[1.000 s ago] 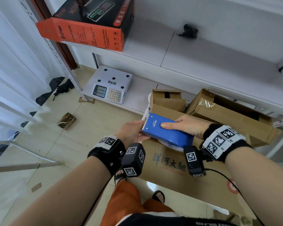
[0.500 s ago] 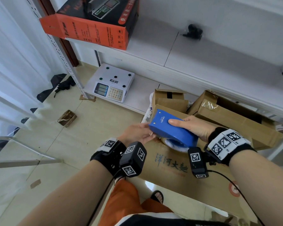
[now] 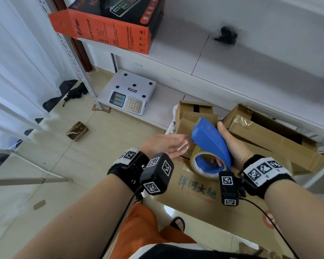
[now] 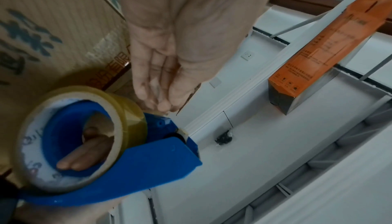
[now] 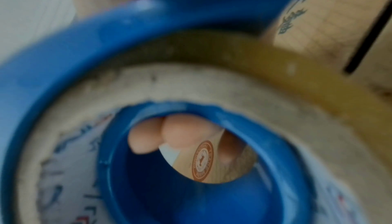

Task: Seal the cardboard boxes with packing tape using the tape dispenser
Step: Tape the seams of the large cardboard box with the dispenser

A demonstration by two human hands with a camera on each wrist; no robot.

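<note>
My right hand (image 3: 234, 146) grips a blue tape dispenser (image 3: 209, 141), its fingers (image 4: 84, 159) hooked through the core of the yellowish tape roll (image 3: 195, 161). The dispenser is held on edge above a large cardboard box (image 3: 204, 202) printed with blue characters, its roll side facing me. My left hand (image 3: 168, 146) lies palm up with straight fingers at the dispenser's front end, and a glossy strip of clear tape lies across the fingertips. In the right wrist view the roll (image 5: 275, 60) and fingertips (image 5: 169, 132) fill the frame. In the left wrist view the dispenser (image 4: 148, 160) sits below my left hand (image 4: 161, 85).
Small cardboard boxes (image 3: 195, 113) and a long open box (image 3: 269, 139) sit on the low shelf behind. A white scale (image 3: 131, 94) stands to the left. An orange and black carton (image 3: 108, 28) overhangs the upper shelf. A metal upright (image 3: 79, 62) and a small floor scrap (image 3: 77, 130) lie left.
My right hand has tipped the dispenser from flat to on edge, so the roll now faces me. My left hand has turned palm up at its front end.
</note>
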